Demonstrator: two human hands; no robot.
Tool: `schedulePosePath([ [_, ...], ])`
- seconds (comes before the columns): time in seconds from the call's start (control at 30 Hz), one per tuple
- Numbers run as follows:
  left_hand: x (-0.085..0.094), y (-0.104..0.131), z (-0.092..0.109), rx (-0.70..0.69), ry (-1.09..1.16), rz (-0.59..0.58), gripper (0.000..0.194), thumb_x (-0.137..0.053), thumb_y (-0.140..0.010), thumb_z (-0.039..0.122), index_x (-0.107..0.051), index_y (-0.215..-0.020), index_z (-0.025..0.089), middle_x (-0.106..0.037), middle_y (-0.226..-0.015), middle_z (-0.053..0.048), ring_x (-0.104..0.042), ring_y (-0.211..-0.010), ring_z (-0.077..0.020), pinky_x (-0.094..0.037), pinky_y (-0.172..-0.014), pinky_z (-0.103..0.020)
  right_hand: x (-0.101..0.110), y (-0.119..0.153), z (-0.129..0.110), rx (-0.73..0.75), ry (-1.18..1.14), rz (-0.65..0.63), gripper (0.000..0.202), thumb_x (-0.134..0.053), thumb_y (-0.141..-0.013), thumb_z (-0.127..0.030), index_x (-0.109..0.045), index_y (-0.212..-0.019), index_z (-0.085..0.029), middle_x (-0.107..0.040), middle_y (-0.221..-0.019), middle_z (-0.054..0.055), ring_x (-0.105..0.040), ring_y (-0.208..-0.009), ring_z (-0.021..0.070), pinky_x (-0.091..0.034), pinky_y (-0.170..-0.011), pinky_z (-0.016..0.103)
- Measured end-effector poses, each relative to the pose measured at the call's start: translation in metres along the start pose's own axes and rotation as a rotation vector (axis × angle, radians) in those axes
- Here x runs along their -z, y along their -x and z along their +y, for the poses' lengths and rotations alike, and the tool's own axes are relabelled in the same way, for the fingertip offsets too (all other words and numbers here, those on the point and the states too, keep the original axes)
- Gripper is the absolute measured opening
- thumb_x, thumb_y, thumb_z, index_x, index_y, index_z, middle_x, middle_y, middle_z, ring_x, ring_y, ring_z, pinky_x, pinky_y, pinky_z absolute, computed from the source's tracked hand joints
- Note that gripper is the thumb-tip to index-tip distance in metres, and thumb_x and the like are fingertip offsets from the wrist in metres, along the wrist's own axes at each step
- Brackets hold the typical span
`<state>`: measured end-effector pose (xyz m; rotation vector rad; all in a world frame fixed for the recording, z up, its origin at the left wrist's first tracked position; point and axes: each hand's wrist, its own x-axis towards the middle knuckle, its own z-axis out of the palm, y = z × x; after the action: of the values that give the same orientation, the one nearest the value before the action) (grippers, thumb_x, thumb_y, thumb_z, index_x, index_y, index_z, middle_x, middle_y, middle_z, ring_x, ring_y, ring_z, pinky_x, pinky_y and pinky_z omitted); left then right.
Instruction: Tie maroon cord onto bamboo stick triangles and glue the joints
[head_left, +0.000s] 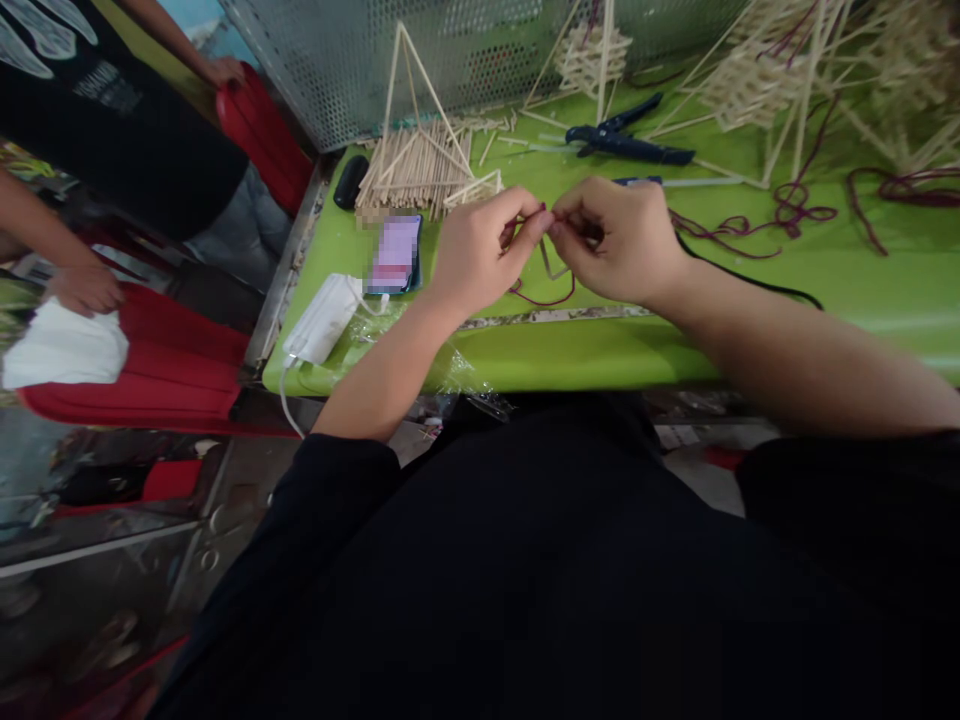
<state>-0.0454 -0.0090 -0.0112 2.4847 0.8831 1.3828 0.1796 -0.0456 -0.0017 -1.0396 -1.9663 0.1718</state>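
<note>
My left hand (480,245) and my right hand (619,240) meet fingertip to fingertip above the front of the green table. Both are closed in a pinch on a thin maroon cord (551,301), whose loop hangs below them. Behind the fingers a small bent piece, perhaps thin sticks (555,272), shows in part; what bears it is hidden. Just beyond my left hand lies a pile of thin wooden sticks (416,165), with a triangular stick frame (429,62) standing over it. More maroon cord (795,212) lies in loose curls to the right of my right hand.
The green table (885,320) holds a dark-handled cutter (637,143), a phone (396,252), a white cabled block (326,318) and crinkled clear plastic (465,375). Stick structures (765,85) stand at the back right, before a perforated metal panel (487,60). Another person (127,110) stands left beside red chairs (172,350).
</note>
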Motion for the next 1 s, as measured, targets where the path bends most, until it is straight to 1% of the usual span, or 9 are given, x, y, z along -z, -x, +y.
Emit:
schedulePosePath([
  [0.17,-0.006,0.0,-0.004,0.012,0.028,0.043,0.06,-0.043,-0.113,0.077,-0.068,-0.092,0.026,-0.039,-0.065,0.004,-0.049,-0.057,-0.013,-0.044,-0.068,-0.035,0.001,0.0,0.0,0.037,-0.004,0.002,0.008,-0.07,-0.102,-0.045,-0.072,-0.104,-0.037,-0.07,-0.076,0.0,-0.064,-0.065,0.0276,-0.057,-0.071,0.049],
  [0.3,-0.012,0.0,-0.011,0.028,0.104,0.029,0.065,-0.044,-0.109,0.085,-0.069,-0.095,0.026,-0.045,-0.067,0.003,-0.043,-0.055,-0.0103,-0.035,-0.061,-0.032,0.0,0.0,0.001,0.055,0.016,0.03,0.012,-0.074,-0.099,-0.047,-0.071,-0.101,-0.036,-0.075,-0.081,0.001,-0.067,-0.069,0.0286,-0.057,-0.072,0.049],
  [0.4,-0.015,-0.001,-0.017,0.058,0.153,-0.014,0.066,-0.047,-0.107,0.087,-0.069,-0.097,0.025,-0.052,-0.071,0.002,-0.044,-0.057,-0.0093,-0.032,-0.059,-0.03,-0.002,0.001,0.003,0.042,0.038,0.038,0.015,-0.075,-0.102,-0.051,-0.072,-0.103,-0.036,-0.079,-0.086,0.002,-0.072,-0.075,0.0299,-0.059,-0.074,0.049],
  [0.5,-0.015,-0.004,-0.021,0.087,0.196,-0.058,0.066,-0.052,-0.105,0.086,-0.069,-0.095,0.024,-0.054,-0.074,0.001,-0.049,-0.06,-0.0093,-0.034,-0.059,-0.029,-0.002,0.003,0.005,0.047,0.035,0.053,0.017,-0.071,-0.107,-0.053,-0.075,-0.114,-0.038,-0.081,-0.089,0.001,-0.074,-0.078,0.0285,-0.061,-0.078,0.046],
  [0.6,-0.011,-0.006,-0.024,0.102,0.257,-0.104,0.063,-0.058,-0.105,0.083,-0.069,-0.092,0.023,-0.058,-0.076,0.0,-0.052,-0.062,-0.0096,-0.037,-0.06,-0.029,-0.001,0.004,0.006,0.103,0.016,0.015,0.018,-0.069,-0.11,-0.05,-0.078,-0.123,-0.042,-0.084,-0.099,0.001,-0.078,-0.088,0.0288,-0.063,-0.084,0.046],
  [0.67,-0.009,-0.007,-0.025,0.117,0.278,-0.127,0.058,-0.063,-0.105,0.078,-0.069,-0.09,0.022,-0.06,-0.077,0.0,-0.053,-0.062,-0.0095,-0.037,-0.059,-0.029,0.001,0.003,0.006,0.117,0.003,0.002,0.016,-0.07,-0.109,-0.05,-0.081,-0.119,-0.044,-0.084,-0.103,0.001,-0.08,-0.092,0.0314,-0.063,-0.085,0.049],
  [0.73,-0.008,-0.007,-0.025,0.13,0.278,-0.138,0.053,-0.067,-0.106,0.073,-0.069,-0.089,0.022,-0.061,-0.076,0.0,-0.053,-0.062,-0.0098,-0.038,-0.058,-0.029,0.002,0.002,0.006,0.077,-0.003,-0.012,0.013,-0.075,-0.105,-0.054,-0.081,-0.11,-0.044,-0.083,-0.101,0.001,-0.079,-0.096,0.0336,-0.063,-0.083,0.05],
  [0.83,-0.007,-0.005,-0.024,0.124,0.237,-0.104,0.048,-0.066,-0.107,0.07,-0.071,-0.094,0.024,-0.057,-0.073,0.001,-0.054,-0.061,-0.0113,-0.043,-0.059,-0.03,0.003,0.0,0.007,0.016,0.01,-0.033,0.018,-0.079,-0.102,-0.06,-0.079,-0.106,-0.043,-0.083,-0.099,0.002,-0.078,-0.1,0.0343,-0.063,-0.081,0.05],
  [1.0,-0.008,0.002,-0.014,0.045,0.094,0.0,0.043,-0.066,-0.107,0.069,-0.076,-0.112,0.028,-0.042,-0.067,0.004,-0.058,-0.064,-0.016,-0.053,-0.072,-0.038,0.003,0.001,0.007,0.031,0.036,0.017,0.024,-0.07,-0.109,-0.063,-0.075,-0.114,-0.04,-0.084,-0.103,0.002,-0.076,-0.092,0.0307,-0.062,-0.087,0.051],
])
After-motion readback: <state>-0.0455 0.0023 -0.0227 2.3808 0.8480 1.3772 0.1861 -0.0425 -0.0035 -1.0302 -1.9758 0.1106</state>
